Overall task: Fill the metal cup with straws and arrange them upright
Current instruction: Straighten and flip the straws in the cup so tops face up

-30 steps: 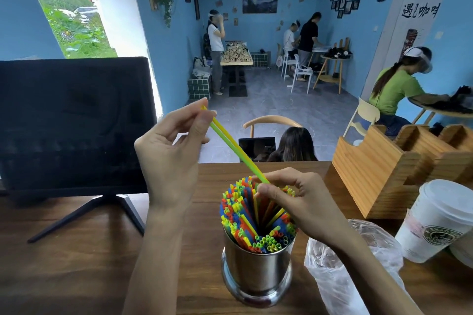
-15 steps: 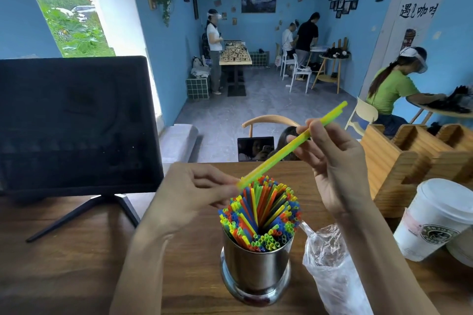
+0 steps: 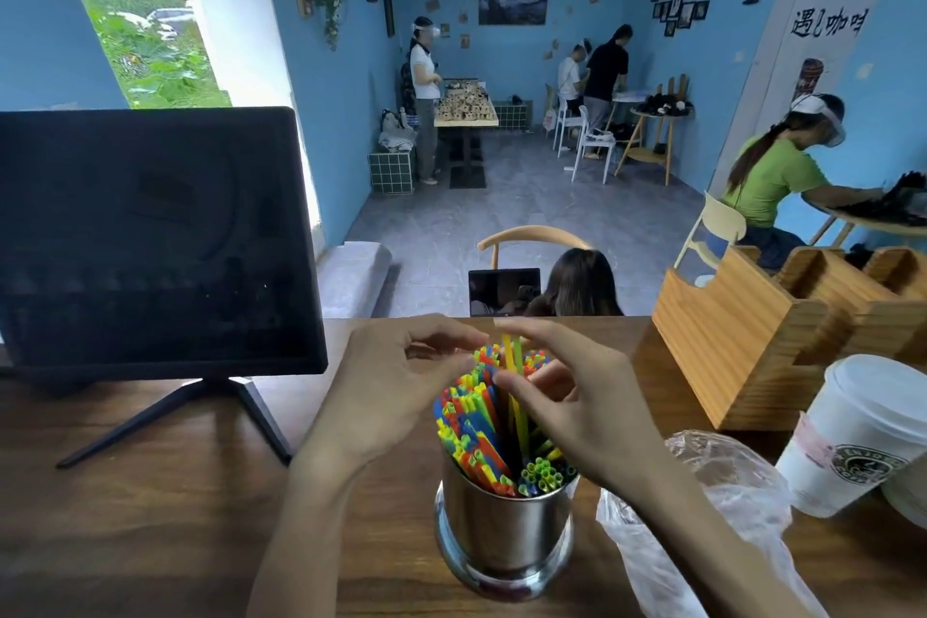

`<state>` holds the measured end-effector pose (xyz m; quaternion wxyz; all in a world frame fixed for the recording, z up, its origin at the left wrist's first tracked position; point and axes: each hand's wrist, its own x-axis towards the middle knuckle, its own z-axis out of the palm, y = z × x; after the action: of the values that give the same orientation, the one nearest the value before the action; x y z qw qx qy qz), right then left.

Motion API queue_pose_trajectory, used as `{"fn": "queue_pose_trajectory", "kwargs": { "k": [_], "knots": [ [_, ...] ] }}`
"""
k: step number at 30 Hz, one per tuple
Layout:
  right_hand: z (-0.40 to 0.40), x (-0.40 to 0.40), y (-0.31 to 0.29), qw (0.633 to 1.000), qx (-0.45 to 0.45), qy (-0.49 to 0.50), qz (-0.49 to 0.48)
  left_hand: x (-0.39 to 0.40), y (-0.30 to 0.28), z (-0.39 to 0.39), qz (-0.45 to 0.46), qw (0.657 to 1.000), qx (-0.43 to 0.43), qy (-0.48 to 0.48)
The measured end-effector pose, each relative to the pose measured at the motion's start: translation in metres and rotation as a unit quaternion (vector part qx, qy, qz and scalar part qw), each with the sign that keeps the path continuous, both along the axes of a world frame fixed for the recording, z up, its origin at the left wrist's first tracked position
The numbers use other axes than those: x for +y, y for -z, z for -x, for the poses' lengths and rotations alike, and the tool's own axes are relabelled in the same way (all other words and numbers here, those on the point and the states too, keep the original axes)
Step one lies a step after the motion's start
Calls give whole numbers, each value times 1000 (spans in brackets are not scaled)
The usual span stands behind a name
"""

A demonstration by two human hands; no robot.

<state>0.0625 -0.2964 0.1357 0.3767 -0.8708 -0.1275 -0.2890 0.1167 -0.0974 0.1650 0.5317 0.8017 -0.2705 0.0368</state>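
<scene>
Head view: the metal cup [image 3: 506,532] stands on the wooden table [image 3: 150,532], packed with coloured straws [image 3: 476,422] whose tops fan out above its rim. Both forearms reach in from the near edge and meet over the cup. The left hand [image 3: 386,391] sits to the left of the straw tops, palm turned toward them, fingers loosely bent, the fingertips at the far upper edge of the bundle; it grips nothing that can be made out. The right hand [image 3: 577,412] arches over the right side of the cup, thumb and fingers pinching a yellow-green straw [image 3: 516,396] that stands nearly upright among the others. Just right of the cup lies a clear plastic bag [image 3: 712,502]; further right stands a lidded paper cup [image 3: 863,437].
</scene>
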Motion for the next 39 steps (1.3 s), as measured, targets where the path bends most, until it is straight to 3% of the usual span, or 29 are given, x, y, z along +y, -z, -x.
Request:
{"fn": "queue_pose_trajectory", "kwargs": {
  "k": [9,15,18,25,39],
  "knots": [
    [0,-10,7,991,4,47,123,-4,21,-14,-55,995,-30,-75],
    [-1,-16,2,996,30,7,-80,-3,23,-19,-115,990,46,-61],
    [-12,-19,4,995,38,48,-84,-10,24,-19,-101,991,70,-54],
    [-37,-20,10,979,201,7,-38,-23,26,-30,-118,987,71,-82],
    [-33,-21,9,978,202,-4,-44,-23,14,-31,-33,994,91,-60]
  ]
}}
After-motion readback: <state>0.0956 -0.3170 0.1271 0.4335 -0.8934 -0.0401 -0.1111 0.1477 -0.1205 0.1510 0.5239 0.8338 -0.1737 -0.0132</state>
